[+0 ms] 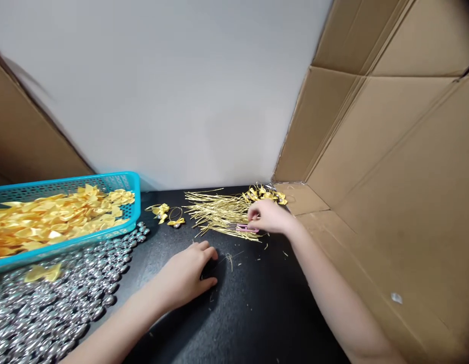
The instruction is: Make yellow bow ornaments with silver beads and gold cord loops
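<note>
My right hand (267, 216) reaches into a heap of thin gold strands (219, 212) on the black table (249, 308), fingers pinched at the strands beside a small pink clip (246, 228). My left hand (186, 275) rests on the table nearer to me, fingers curled down with the tips next to a small knotted gold thread (229, 258). Two finished yellow bows with loops (166, 213) lie left of the strands. More yellow bows (266, 193) are piled behind my right hand.
A turquoise basket (105, 180) full of yellow ribbon bows stands at the left. Several silver bell-like beads (48, 308) cover the table's left front. An opened cardboard box (389, 167) walls the right side; a white wall is behind.
</note>
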`<action>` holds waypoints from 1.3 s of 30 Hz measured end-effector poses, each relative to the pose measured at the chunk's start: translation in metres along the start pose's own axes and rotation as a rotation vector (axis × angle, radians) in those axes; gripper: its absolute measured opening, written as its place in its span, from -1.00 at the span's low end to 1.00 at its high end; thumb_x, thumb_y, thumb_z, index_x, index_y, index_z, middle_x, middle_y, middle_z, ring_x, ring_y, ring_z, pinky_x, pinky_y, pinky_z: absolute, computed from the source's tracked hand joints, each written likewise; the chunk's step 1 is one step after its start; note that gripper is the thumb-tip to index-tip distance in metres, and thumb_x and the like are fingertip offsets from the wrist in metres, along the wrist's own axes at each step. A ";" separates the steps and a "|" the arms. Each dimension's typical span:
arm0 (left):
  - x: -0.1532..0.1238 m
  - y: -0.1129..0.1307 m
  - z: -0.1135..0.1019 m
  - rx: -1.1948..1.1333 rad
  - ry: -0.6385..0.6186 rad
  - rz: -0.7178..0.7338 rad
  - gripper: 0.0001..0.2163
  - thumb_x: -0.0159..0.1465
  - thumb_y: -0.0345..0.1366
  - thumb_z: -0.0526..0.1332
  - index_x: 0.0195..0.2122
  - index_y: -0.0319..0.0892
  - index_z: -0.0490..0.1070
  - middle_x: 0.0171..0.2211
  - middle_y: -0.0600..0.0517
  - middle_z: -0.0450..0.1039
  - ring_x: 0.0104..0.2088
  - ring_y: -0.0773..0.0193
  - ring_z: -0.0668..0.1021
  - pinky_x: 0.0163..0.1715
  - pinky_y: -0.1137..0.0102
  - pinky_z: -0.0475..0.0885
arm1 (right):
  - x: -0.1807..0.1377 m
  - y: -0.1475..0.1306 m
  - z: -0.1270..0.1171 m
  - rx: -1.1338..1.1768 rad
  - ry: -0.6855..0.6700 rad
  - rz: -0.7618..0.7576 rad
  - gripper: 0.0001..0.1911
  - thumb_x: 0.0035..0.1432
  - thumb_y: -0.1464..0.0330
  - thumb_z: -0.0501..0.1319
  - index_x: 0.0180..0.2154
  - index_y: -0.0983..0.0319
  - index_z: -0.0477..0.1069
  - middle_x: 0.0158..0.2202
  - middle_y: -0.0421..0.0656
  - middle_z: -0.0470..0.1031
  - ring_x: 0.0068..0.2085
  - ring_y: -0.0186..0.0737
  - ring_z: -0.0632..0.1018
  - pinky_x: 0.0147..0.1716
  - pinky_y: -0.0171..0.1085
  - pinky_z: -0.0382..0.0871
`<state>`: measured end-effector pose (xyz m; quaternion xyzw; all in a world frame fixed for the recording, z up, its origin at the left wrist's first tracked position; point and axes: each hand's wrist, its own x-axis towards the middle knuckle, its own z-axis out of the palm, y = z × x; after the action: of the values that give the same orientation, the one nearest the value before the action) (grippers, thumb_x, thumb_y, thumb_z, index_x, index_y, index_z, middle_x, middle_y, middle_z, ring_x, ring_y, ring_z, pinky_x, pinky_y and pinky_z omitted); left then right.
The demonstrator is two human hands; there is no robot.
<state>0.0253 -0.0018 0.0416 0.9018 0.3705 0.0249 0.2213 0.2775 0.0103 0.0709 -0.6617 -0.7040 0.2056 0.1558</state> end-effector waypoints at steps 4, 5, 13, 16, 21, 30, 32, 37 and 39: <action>0.010 -0.002 0.020 0.009 0.088 -0.001 -0.92 0.14 -0.29 0.21 -0.32 -0.09 0.39 -0.30 0.00 0.44 -0.26 0.09 0.53 -0.31 0.31 0.37 | -0.012 -0.032 0.036 -0.067 -0.250 -0.096 -0.79 -0.32 0.41 0.50 -0.56 0.19 0.50 -0.56 -0.31 0.48 -0.50 -0.32 0.47 -0.55 -0.39 0.16; 0.012 -0.002 0.025 0.010 0.109 -0.004 -0.94 0.16 -0.29 0.20 -0.33 -0.10 0.38 -0.31 0.00 0.43 -0.27 0.10 0.52 -0.32 0.32 0.37 | -0.013 -0.038 0.043 -0.092 -0.258 -0.107 -0.78 -0.31 0.40 0.50 -0.57 0.19 0.49 -0.55 -0.29 0.49 -0.46 -0.29 0.49 -0.53 -0.38 0.15; 0.021 -0.007 0.044 0.027 0.197 0.033 -0.83 0.31 -0.34 0.09 -0.42 -0.14 0.37 -0.35 0.02 0.41 -0.31 0.21 0.51 -0.30 0.37 0.38 | -0.017 -0.044 0.058 -0.193 -0.267 -0.145 -0.83 -0.15 0.47 0.45 -0.55 0.24 0.47 -0.52 -0.24 0.52 -0.39 -0.26 0.53 -0.44 -0.35 0.27; 0.016 -0.012 0.044 0.035 0.214 0.038 -0.86 0.32 -0.38 0.11 -0.39 -0.19 0.37 -0.35 0.03 0.40 -0.32 0.23 0.50 -0.29 0.34 0.39 | -0.022 -0.033 0.056 -0.189 -0.299 -0.179 -0.88 0.02 0.40 0.40 -0.40 0.29 0.49 -0.43 -0.23 0.54 -0.37 -0.28 0.55 -0.36 -0.29 0.41; 0.001 -0.016 0.040 0.024 0.238 0.072 -0.90 0.31 -0.35 0.15 -0.34 -0.22 0.38 -0.34 0.04 0.42 -0.32 0.25 0.49 -0.28 0.31 0.40 | -0.038 -0.014 0.057 -0.214 -0.247 -0.258 -0.82 0.27 0.32 0.21 -0.19 0.31 0.45 -0.20 -0.14 0.53 -0.18 -0.21 0.56 -0.15 -0.12 0.47; -0.007 -0.004 0.047 0.087 0.363 0.130 -0.82 0.30 -0.21 0.21 -0.18 -0.21 0.43 -0.18 -0.03 0.46 -0.15 0.15 0.51 -0.13 0.16 0.43 | -0.043 -0.026 0.078 -0.478 -0.036 -0.259 -0.73 0.28 0.29 0.19 -0.03 0.28 0.40 -0.02 -0.07 0.46 -0.05 -0.11 0.52 -0.05 -0.01 0.43; -0.007 -0.006 0.050 0.089 0.404 0.129 -0.81 0.31 -0.22 0.20 -0.15 -0.22 0.43 -0.13 -0.04 0.47 -0.13 0.14 0.52 -0.11 0.14 0.44 | -0.042 -0.031 0.081 -0.548 -0.015 -0.262 -0.72 0.28 0.29 0.19 -0.02 0.28 0.39 -0.01 -0.06 0.45 -0.06 -0.11 0.52 -0.07 -0.02 0.44; -0.008 -0.013 0.053 0.039 0.520 0.100 -0.78 0.32 -0.23 0.20 -0.07 -0.21 0.42 -0.05 -0.07 0.46 -0.09 0.12 0.52 -0.08 0.10 0.44 | -0.049 -0.040 0.090 -0.719 0.035 -0.262 -0.70 0.28 0.30 0.19 0.01 0.28 0.37 0.02 -0.05 0.43 -0.03 -0.09 0.51 -0.06 -0.01 0.44; -0.011 -0.014 0.054 0.009 0.550 0.100 -0.77 0.32 -0.24 0.19 -0.05 -0.21 0.42 -0.03 -0.08 0.45 -0.07 0.11 0.52 -0.07 0.09 0.44 | -0.054 -0.044 0.090 -0.775 0.056 -0.260 -0.69 0.28 0.30 0.19 0.02 0.28 0.36 0.02 -0.05 0.43 -0.03 -0.09 0.51 -0.06 -0.01 0.44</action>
<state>0.0196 -0.0206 -0.0117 0.8793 0.3717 0.2778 0.1070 0.1995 -0.0523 0.0178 -0.5822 -0.8026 -0.1145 -0.0612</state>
